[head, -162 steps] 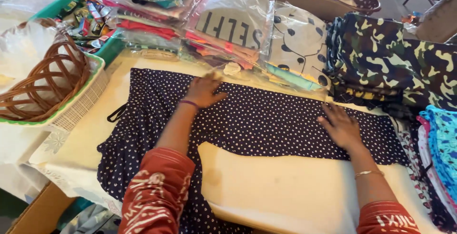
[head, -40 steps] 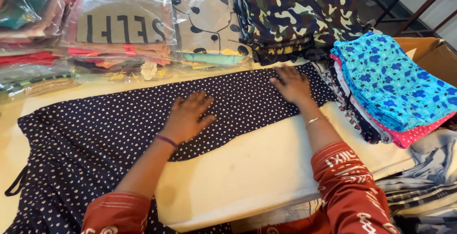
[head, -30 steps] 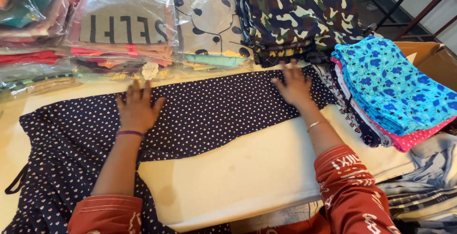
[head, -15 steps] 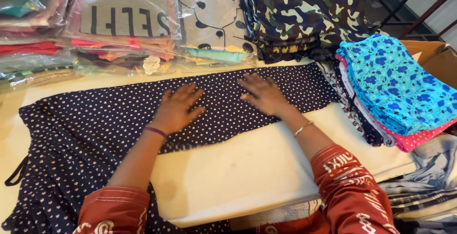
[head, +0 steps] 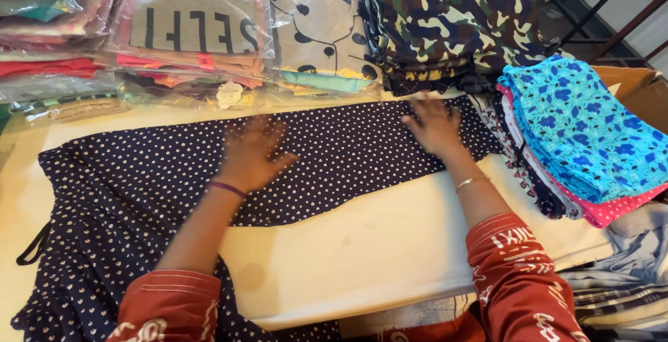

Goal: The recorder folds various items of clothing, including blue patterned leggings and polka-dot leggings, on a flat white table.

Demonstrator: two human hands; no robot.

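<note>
A dark navy garment with small white dots (head: 125,182) lies spread across a cream-covered table (head: 376,244). My left hand (head: 252,154) rests flat on the middle of the fabric, fingers spread, with a purple band at the wrist. Further right, my right hand (head: 435,125) presses flat on the fabric's right part, close to its end; a thin bangle sits on that wrist. Both hands look blurred. Neither hand grips anything.
Plastic-wrapped folded clothes (head: 195,32) are stacked along the far edge. A camouflage pile (head: 452,22) sits at the back right. A stack with a blue flowered top layer (head: 591,133) stands at the right, beside a cardboard box (head: 637,84). Striped cloth (head: 626,293) lies at the lower right.
Over the last second my left hand slid from the left part to the middle of the fabric. My right hand moved in toward the middle, then back out to the right.
</note>
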